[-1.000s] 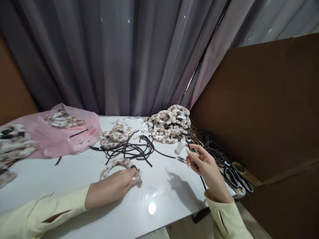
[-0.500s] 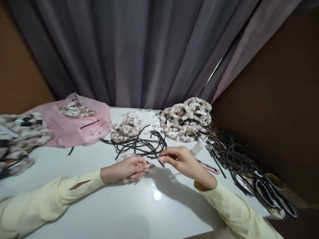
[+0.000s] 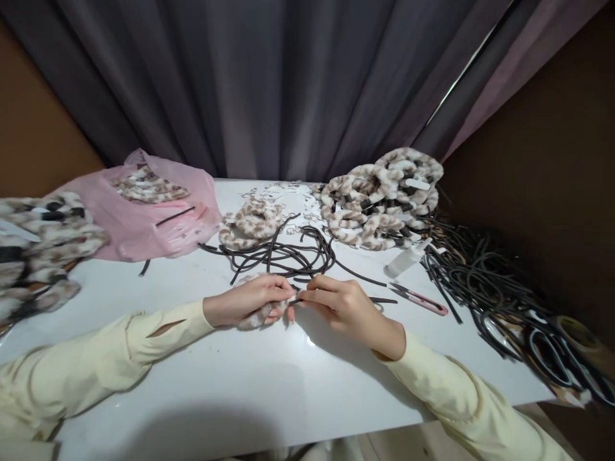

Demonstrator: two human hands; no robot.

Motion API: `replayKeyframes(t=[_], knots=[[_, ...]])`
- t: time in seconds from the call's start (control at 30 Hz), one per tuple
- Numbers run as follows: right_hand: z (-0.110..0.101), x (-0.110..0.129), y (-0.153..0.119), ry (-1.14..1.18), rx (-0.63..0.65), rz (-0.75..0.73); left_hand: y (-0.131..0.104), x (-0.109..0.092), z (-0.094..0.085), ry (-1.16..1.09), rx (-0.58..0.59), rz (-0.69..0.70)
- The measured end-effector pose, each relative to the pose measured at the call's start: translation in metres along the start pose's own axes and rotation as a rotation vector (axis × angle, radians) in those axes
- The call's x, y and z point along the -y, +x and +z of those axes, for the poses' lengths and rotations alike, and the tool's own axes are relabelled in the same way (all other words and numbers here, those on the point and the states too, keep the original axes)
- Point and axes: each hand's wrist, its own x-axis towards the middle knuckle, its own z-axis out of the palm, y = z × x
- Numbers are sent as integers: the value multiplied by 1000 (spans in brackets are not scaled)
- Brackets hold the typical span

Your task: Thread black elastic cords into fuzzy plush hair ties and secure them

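My left hand [image 3: 262, 299] is closed around a fluffy white-and-brown fabric piece [image 3: 254, 318], part of which shows below and behind the fingers. My right hand [image 3: 339, 306] pinches a dark cord [image 3: 296, 301] at the fabric's end, its fingertips meeting those of my left hand. Most of that cord is hidden by the fingers. Just beyond both hands lies a loose tangle of dark cords [image 3: 283, 256]. Small fluffy rings [image 3: 252, 223] sit behind the tangle.
A pink plastic bag [image 3: 192, 186] and fluffy pieces [image 3: 52, 237] lie left. Fluffy rings [image 3: 379, 198] are piled at the back right. Nearer are a clear bottle [image 3: 406, 259], pink-handled scissors [image 3: 423, 301] and a heap of black cords [image 3: 480, 275].
My right hand has moved left to meet my left hand, and the gap between them has closed. The view has shifted, showing more of the table's front edge.
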Motion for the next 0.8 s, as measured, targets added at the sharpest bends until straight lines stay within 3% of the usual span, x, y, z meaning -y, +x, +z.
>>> replayKeyframes(t=[0.27,0.5,0.63,0.8], knots=[[4,-2,0,-25,-4,12,-1,2,-4,124,46,55],[3,-2,0,-1,43,24,1,11,-3,265,-63,135],[0,-4,-1,-44,32,-8,-1,9,-3,244,-33,162],[0,-7,-2,-118,-23,-56,0,4,-4,92,-15,82]])
